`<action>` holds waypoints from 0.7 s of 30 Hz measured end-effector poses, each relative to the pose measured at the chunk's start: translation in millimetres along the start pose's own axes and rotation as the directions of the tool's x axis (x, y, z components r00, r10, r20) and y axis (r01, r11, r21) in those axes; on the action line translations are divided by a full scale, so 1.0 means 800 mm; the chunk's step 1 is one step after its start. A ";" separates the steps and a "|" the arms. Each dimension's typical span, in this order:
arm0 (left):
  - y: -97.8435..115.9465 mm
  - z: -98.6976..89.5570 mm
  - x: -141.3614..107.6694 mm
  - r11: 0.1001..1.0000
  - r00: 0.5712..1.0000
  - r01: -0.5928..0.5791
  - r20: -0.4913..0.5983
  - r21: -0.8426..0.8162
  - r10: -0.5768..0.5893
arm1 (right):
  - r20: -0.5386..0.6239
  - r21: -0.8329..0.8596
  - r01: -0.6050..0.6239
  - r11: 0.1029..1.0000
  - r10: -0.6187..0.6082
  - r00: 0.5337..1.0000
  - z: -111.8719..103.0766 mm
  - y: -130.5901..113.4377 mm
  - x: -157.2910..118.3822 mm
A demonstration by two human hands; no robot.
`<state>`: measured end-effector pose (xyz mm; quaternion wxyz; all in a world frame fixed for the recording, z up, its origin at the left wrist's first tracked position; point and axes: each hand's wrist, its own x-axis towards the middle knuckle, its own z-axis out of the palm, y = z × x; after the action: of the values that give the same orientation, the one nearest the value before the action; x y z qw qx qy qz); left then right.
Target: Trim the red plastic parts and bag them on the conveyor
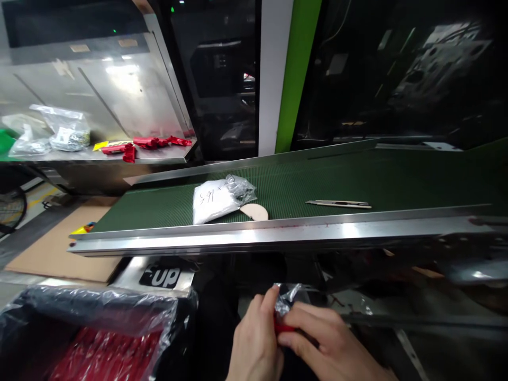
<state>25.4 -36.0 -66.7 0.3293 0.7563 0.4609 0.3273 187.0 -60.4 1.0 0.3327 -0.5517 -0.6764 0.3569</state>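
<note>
At the bottom centre of the head view, my left hand (256, 336) and my right hand (327, 338) meet around a red part (283, 326) in clear plastic. Both hands are closed, with their fingers bent over it. Only a small strip of red shows between them, so its full shape is hidden. Crinkled clear plastic film (291, 297) sticks up above my fingertips. To the left, a bin lined with clear plastic (103, 307) holds many red parts in clear wrapping (107, 354).
Beyond my hands runs a green conveyor belt (286, 185) with a raised metal edge (254, 236). A white bag with handwriting (214, 200), a pale round-edged piece (255, 212) and a utility knife (339, 203) lie on it. Red parts (146, 143) and clear bags (69, 132) rest on a left ledge.
</note>
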 end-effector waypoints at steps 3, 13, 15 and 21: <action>-0.007 -0.011 0.016 0.988 0.989 0.141 -0.025 -0.062 -0.142 | -0.276 -0.032 -0.005 0.999 -0.004 0.961 -0.016 0.005 -0.019; -0.012 -0.035 0.056 0.862 0.905 0.410 0.017 -0.298 -0.425 | -0.364 -0.564 0.260 0.784 -0.518 0.774 -0.029 0.000 -0.056; -0.004 -0.033 0.053 0.857 0.909 0.403 0.028 -0.322 -0.417 | -0.324 -0.554 0.310 0.772 -0.544 0.774 -0.023 -0.001 -0.052; 0.008 -0.028 0.039 0.879 0.927 0.355 -0.006 -0.319 -0.376 | -0.300 -0.534 0.344 0.772 -0.554 0.776 -0.018 0.001 -0.052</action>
<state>22.0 -5.2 -42.8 0.4847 0.5827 0.5484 0.3532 206.5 -99.7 5.3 0.4174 -0.4956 -0.7608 -0.0371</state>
